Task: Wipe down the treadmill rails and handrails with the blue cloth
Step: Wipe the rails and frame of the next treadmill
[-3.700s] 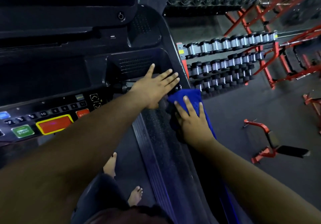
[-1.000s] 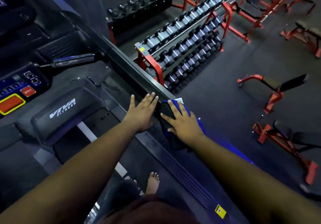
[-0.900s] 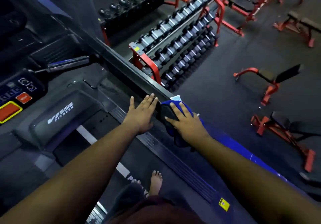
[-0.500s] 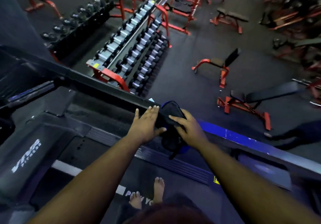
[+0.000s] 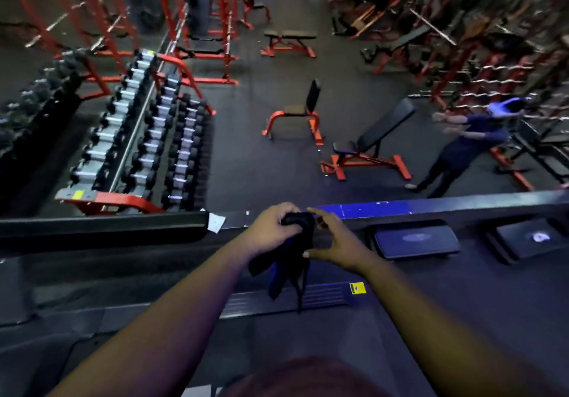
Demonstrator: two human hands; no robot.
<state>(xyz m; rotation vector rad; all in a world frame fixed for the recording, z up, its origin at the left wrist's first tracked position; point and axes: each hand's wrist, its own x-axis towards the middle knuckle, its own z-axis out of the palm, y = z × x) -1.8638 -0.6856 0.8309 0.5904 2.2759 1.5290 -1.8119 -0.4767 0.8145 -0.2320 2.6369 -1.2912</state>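
Left hand point(image 5: 271, 230) grips the bunched top of the cloth point(image 5: 289, 261), fingers curled round it. Right hand point(image 5: 334, 242) sits just beside it, forefinger and thumb spread in a wide C; thumb tip touches the cloth, nothing clasped. Cloth hangs in folds, above the side rail point(image 5: 286, 299) and just below the handrail point(image 5: 431, 207). Beyond: dumbbell rack point(image 5: 135, 138), two benches, a person point(image 5: 462, 147) in blue.

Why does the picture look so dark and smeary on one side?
Head view: the gym is dimly lit, so the blue cloth looks nearly black; the racks at the right edge are motion-blurred; the wide lens bends the rail; both arms blur near the bottom edge.
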